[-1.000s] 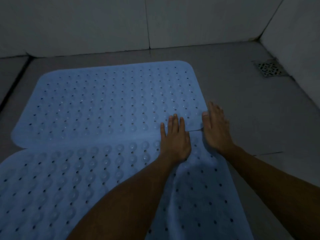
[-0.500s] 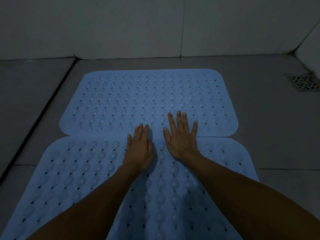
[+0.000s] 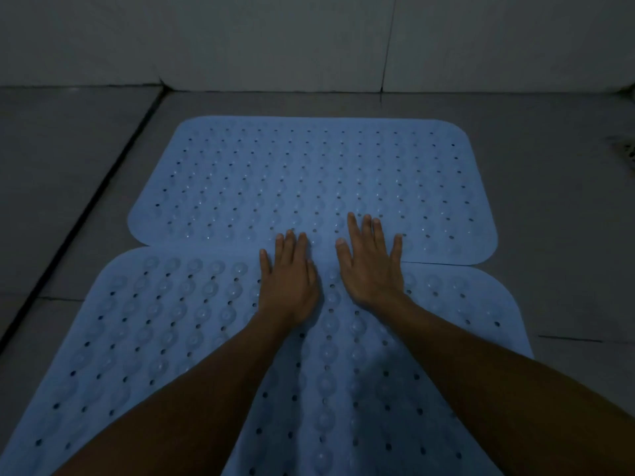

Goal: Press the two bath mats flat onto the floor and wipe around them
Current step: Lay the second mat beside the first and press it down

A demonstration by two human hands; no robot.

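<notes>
Two light blue perforated bath mats lie on the grey tiled floor, one behind the other. The far mat [image 3: 309,176] lies flat, and its near edge meets the near mat [image 3: 154,338] along a seam. My left hand [image 3: 290,283] rests palm down on the near mat, with straight fingertips reaching the seam. My right hand [image 3: 372,266] lies flat with spread fingers across the seam, its fingertips on the far mat. The near mat ripples slightly between my forearms. No cloth is in view.
A white tiled wall [image 3: 275,39] rises behind the mats. A dark floor joint [image 3: 86,207] runs diagonally on the left. A floor drain [image 3: 627,149] sits at the right edge. Bare grey floor [image 3: 556,235] lies on both sides of the mats.
Both hands slid left along the seam, from the mats' right corner to the middle. The view turned left with them, and the drain moved to the frame's right edge.
</notes>
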